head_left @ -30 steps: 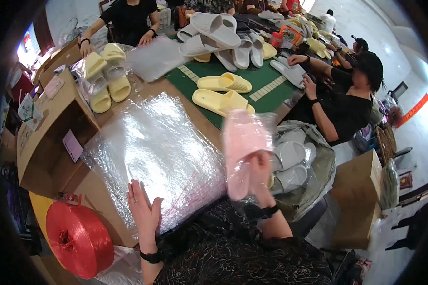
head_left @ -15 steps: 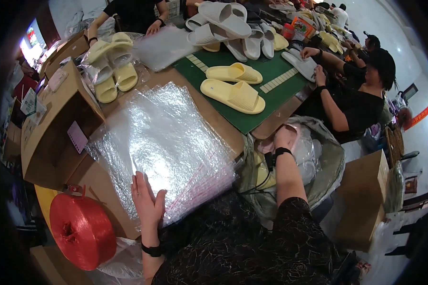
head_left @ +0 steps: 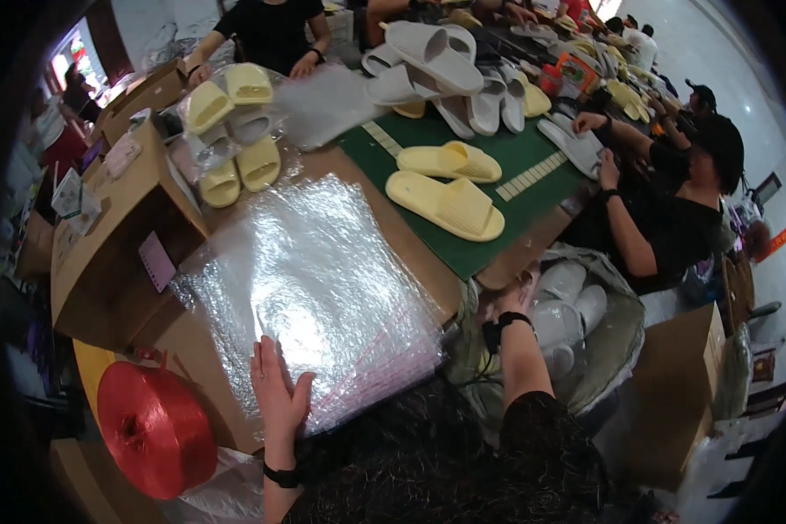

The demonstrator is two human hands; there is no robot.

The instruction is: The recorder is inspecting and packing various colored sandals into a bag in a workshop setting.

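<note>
My left hand (head_left: 281, 384) lies flat on a stack of clear plastic bags (head_left: 332, 279), fingers together and thumb apart. The stack covers a brown cardboard surface (head_left: 419, 262). My right hand (head_left: 513, 301) reaches to the left rim of an open grey-green sack (head_left: 616, 371); its fingers are blurred and mostly hidden, with something pinkish beside them that I cannot make out. Inside the sack are pale slippers (head_left: 563, 319) in clear plastic. Beyond the stack, a pair of yellow slippers (head_left: 445, 205) rests on a green mat (head_left: 437, 249).
A roll of red plastic twine (head_left: 155, 428) stands at the lower left, below an open cardboard box (head_left: 105, 262). Bagged yellow slippers (head_left: 258, 162) lie beyond. Grey slippers (head_left: 432, 57) are heaped at the back. A co-worker (head_left: 672, 201) at the right handles a grey slipper (head_left: 572, 144).
My right hand has drawn slightly left and down, toward the sack's near-left rim. The pink slipper seen under it before no longer shows clearly. My left hand stays on the bags; the view has shifted.
</note>
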